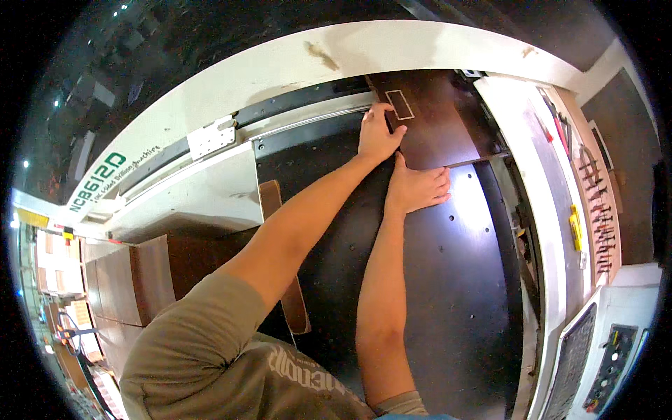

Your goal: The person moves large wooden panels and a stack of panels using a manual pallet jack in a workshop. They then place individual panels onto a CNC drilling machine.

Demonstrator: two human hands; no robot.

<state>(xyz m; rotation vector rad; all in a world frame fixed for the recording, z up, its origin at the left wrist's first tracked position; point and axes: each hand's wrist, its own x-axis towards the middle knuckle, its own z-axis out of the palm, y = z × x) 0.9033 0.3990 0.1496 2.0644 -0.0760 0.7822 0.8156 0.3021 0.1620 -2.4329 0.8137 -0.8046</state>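
A dark brown board (441, 129) with a pale rectangular outline on its top lies at the far end of a black machine table (448, 280). My left hand (380, 134) is closed at the board's left edge, its thumb over the top face. Closer to me, my right hand (416, 187) is at the board's near left corner. Its thumb points away from me along the corner, and its fingers stretch to the right just by the near edge. The undersides of both hands are hidden.
A white beam (350, 45) arches across the back, with a rail and a metal bracket (212, 138) on the left. Stacked brown boards (133, 280) stand at left. On the right are a tool rack (598, 217), a yellow tool (575, 227), a keyboard (572, 367) and a control panel (616, 364).
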